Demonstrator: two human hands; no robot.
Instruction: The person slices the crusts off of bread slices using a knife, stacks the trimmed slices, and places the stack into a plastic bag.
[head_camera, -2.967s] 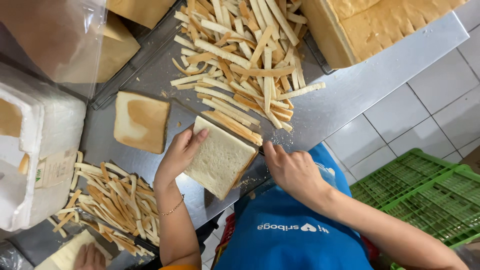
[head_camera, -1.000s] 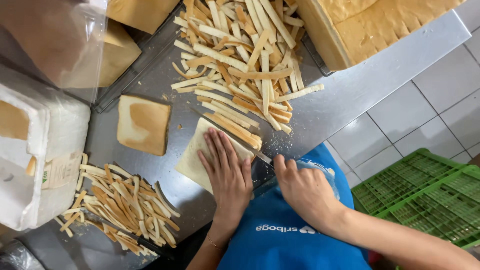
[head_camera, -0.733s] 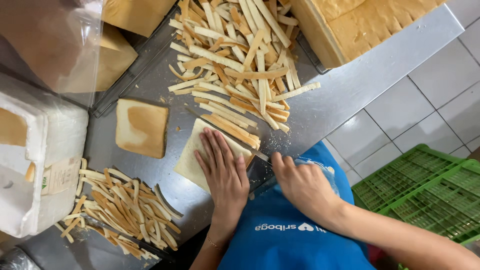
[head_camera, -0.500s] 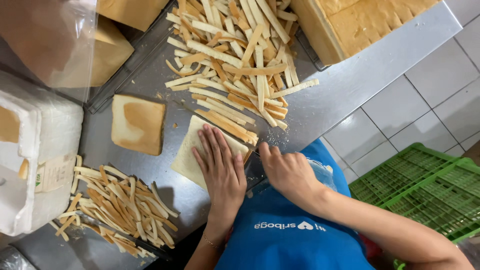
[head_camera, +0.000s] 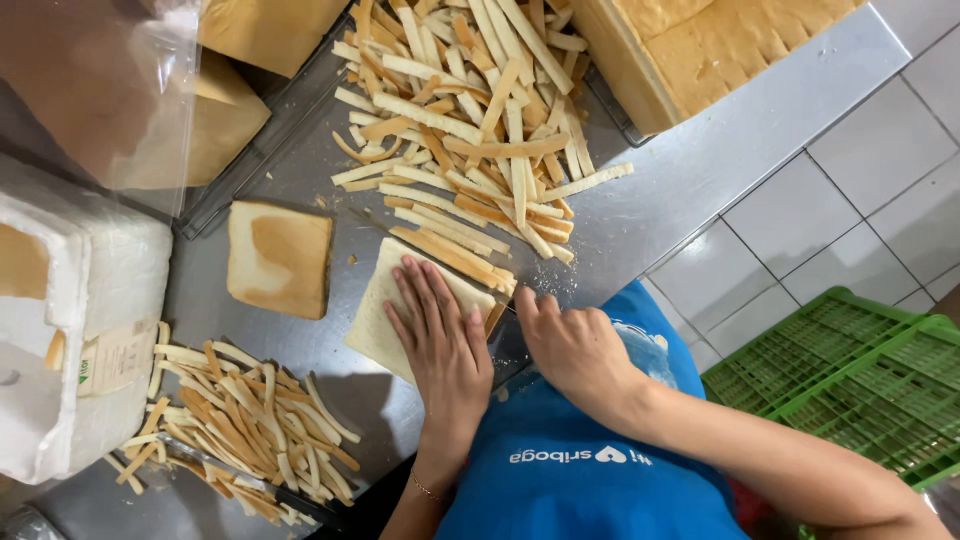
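Trimming crust — left hand (head_camera: 440, 335) spread flat on the bread stack (head_camera: 385, 315), right hand (head_camera: 570, 345) curled, presumably on a hidden knife; next, a steady slice.

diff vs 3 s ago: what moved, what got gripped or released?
The left hand moved from the left edge of the bread stack onto its top and now presses flat. The right hand stayed at the stack's right edge; whether it grips a knife cannot be told. A strip of crust lies along the stack's upper edge. Unchanged: the single slice, the crust pile above and the smaller crust heap at the left.
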